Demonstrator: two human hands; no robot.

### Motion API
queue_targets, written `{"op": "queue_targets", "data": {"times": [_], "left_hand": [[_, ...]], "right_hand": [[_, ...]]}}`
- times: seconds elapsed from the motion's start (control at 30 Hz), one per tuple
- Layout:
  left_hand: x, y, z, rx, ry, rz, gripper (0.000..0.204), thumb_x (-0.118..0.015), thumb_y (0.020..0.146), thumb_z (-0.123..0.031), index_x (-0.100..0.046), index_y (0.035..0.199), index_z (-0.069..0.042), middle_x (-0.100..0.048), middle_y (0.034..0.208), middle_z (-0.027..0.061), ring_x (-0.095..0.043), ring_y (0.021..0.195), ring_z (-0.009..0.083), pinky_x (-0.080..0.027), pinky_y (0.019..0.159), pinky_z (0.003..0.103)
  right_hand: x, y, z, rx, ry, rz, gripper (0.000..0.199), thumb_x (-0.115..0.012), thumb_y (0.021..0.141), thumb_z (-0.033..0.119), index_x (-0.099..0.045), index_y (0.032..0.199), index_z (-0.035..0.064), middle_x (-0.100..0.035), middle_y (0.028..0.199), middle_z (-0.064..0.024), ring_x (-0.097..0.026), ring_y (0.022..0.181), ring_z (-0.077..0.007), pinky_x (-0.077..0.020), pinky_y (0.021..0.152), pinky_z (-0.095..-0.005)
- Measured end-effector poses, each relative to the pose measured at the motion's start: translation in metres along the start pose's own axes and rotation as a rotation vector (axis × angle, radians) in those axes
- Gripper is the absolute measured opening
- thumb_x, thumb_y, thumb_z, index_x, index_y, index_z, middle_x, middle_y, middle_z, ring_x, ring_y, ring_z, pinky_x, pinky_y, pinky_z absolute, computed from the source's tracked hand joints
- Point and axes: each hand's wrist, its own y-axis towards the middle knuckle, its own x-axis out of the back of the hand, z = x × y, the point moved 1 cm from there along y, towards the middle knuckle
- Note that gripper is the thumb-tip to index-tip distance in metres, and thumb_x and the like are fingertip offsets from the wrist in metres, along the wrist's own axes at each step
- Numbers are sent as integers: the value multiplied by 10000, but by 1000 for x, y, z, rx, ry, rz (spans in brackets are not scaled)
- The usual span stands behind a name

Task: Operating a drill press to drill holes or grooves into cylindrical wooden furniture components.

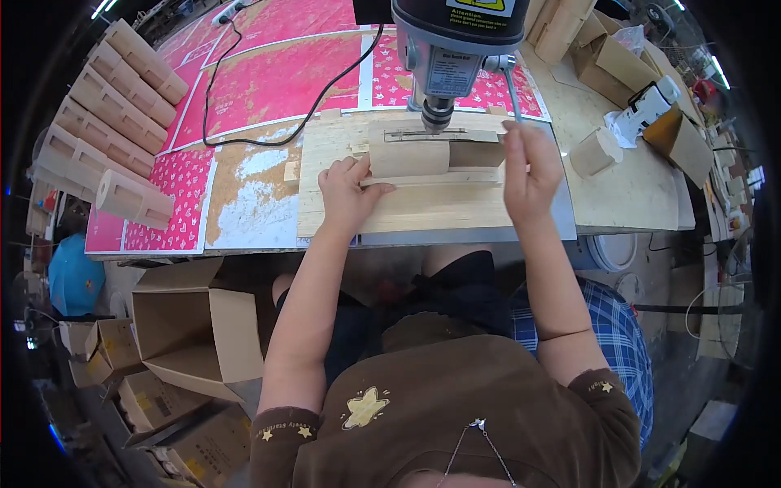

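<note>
— Where's the piece? 
— Centre frame: a rounded wooden block (pixel 408 158) under the drill press (pixel 455 49). Her left hand (pixel 350 195) presses its end; the right hand (pixel 529 171) grips the feed lever (pixel 512 98).
— Slippery? 
— Stiff and light, I'd guess; likely to roll, so pin the flat end.

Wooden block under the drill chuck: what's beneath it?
The wooden block rests on a thin wood strip atop a plywood board. The left hand steadies it. The block covers any contact surface or jig directly below.
</note>
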Motion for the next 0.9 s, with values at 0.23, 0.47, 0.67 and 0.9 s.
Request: {"op": "queue_targets", "data": {"times": [0.23,0.47,0.67,0.9], "left_hand": [[1,-1,-2,-5,27,-25,506,-781,533,-263,-632,1006,-164,-529,717,-21,-513,768,179,-292,748,360],[-3,0,-7,-4,6,-20,370,-761,580,-295,-648,903,-156,-518,705,-9,-494,766,191,-284,733,365],[-25,5,-32,9,71,-4,551,-756,580,-331,-601,1083,-170,-540,755,-4,-508,804,212,-290,780,411],[-23,4,-31,25,31,33,567,-753,590,-329,-589,1115,-190,-542,779,4,-503,816,209,-284,824,432]], "right_hand": [[-15,-10,-16,119,-32,-48,65,-556,810,57,-604,842,26,-555,675,-71,-521,602,-239,-383,646,-334],[16,113,9,-17,73,-34,184,-498,870,123,-531,749,-12,-422,579,-17,-405,549,-68,-339,513,-238],[-17,185,-38,-182,-233,123,345,-435,839,293,-600,782,-5,-600,761,-189,-571,742,-345,-439,669,-381],[32,120,6,-177,-35,213,213,-492,882,160,-561,772,-8,-427,548,-7,-412,546,-63,-335,506,-225]]}}
